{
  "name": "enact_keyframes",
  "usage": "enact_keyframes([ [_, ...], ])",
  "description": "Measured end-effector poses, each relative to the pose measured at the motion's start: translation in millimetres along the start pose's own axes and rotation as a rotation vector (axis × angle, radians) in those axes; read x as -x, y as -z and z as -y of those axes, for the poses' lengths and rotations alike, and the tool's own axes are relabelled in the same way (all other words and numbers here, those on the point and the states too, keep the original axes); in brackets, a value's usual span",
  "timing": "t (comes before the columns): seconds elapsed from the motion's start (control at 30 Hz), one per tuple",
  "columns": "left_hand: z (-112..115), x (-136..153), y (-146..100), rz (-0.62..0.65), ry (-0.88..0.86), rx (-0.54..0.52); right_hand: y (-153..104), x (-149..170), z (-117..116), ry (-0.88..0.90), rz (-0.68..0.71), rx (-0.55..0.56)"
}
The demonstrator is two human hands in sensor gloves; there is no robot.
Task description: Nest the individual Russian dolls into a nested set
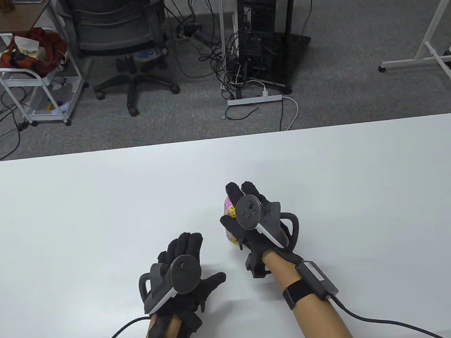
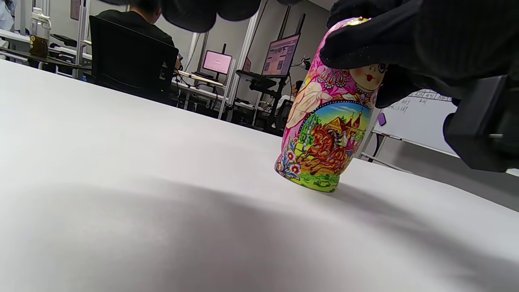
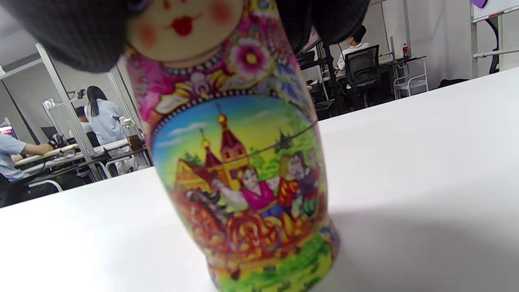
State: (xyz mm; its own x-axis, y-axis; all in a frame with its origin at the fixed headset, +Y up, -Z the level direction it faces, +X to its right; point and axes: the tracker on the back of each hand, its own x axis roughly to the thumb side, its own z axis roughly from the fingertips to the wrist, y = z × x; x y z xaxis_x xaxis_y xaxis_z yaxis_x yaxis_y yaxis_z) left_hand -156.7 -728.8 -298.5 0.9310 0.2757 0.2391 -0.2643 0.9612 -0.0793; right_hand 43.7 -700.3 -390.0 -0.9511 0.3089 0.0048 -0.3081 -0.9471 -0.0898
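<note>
One closed pink Russian doll (image 2: pixel 328 121) with a painted troika scene stands on the white table (image 1: pixel 92 216). It fills the right wrist view (image 3: pixel 243 162) and peeks out pink in the table view (image 1: pixel 229 208). My right hand (image 1: pixel 241 210) grips the doll's head from above, fingers wrapped around its top. The doll leans slightly, its base touching the table. My left hand (image 1: pixel 191 258) hovers to the left of the doll, fingers loosely spread, holding nothing. No other dolls show.
The table's far edge (image 1: pixel 222 137) runs across the middle of the table view. Beyond it are an office chair (image 1: pixel 120 34), a computer tower (image 1: pixel 262 30) with cables, and a white cart (image 1: pixel 31 73).
</note>
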Motion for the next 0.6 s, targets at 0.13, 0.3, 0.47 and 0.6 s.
enact_keyframes([
  [0.13,-0.5,0.2,-1.7,0.009,-0.014,-0.011,-4.9,2.1,13.4,0.018,0.018,0.025],
  [0.3,-5.5,-5.8,-5.4,0.034,-0.030,-0.039,-33.7,20.3,43.7,0.085,0.128,0.120],
  [0.47,-3.9,-16.8,-10.1,0.063,0.035,-0.060,-75.5,45.2,54.1,0.021,0.244,0.201],
  [0.6,2.7,-24.8,-9.0,0.053,0.161,-0.052,-103.0,62.5,38.7,-0.194,0.287,0.215],
])
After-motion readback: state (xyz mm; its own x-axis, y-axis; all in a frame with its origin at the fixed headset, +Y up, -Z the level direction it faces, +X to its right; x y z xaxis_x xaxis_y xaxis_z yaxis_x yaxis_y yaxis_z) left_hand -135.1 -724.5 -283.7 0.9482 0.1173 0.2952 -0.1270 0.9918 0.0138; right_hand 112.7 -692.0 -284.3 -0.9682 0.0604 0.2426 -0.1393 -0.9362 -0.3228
